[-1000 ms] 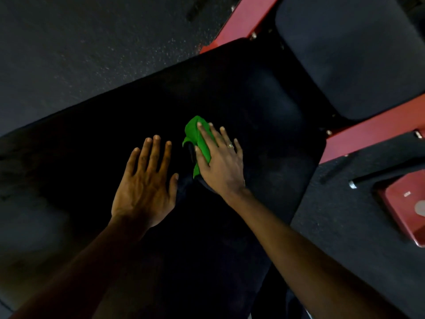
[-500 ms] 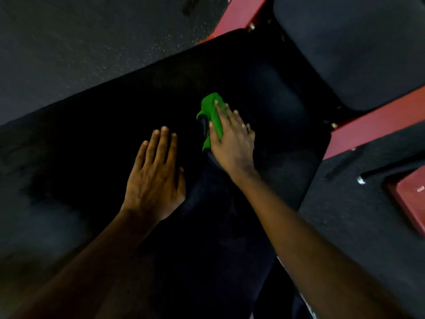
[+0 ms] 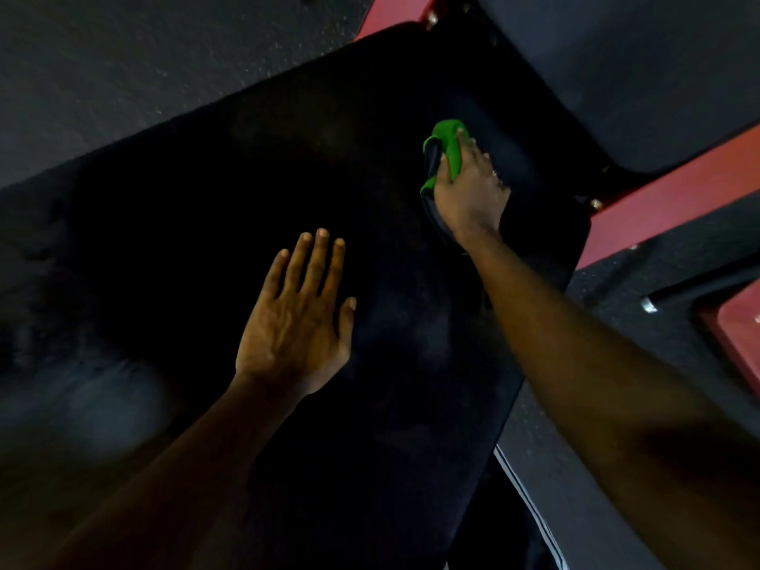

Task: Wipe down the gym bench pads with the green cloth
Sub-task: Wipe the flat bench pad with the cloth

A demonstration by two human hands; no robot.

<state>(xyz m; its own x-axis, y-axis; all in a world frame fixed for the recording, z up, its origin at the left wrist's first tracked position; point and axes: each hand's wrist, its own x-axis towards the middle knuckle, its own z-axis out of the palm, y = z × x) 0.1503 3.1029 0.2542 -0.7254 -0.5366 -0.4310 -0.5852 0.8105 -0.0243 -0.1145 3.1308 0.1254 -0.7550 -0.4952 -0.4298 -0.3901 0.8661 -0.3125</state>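
Note:
The long black bench pad (image 3: 288, 166) fills the middle of the view, running from lower left to upper right. My right hand (image 3: 469, 187) lies flat on the green cloth (image 3: 450, 141) and presses it onto the pad near the pad's far right end. The cloth bunches up between my thumb and forefinger, and most of it is hidden under my palm. My left hand (image 3: 300, 318) rests flat on the pad's middle, fingers straight and together, holding nothing.
A second dark pad (image 3: 637, 67) lies beyond the far end, across a gap. Red frame bars (image 3: 666, 199) run under and beside it. A red plate (image 3: 740, 335) and a metal pin (image 3: 649, 304) are on the right. Dark speckled floor (image 3: 144, 55) surrounds the bench.
My right hand has slid the green cloth along the pad toward its far right end. My left hand stays flat on the pad's middle.

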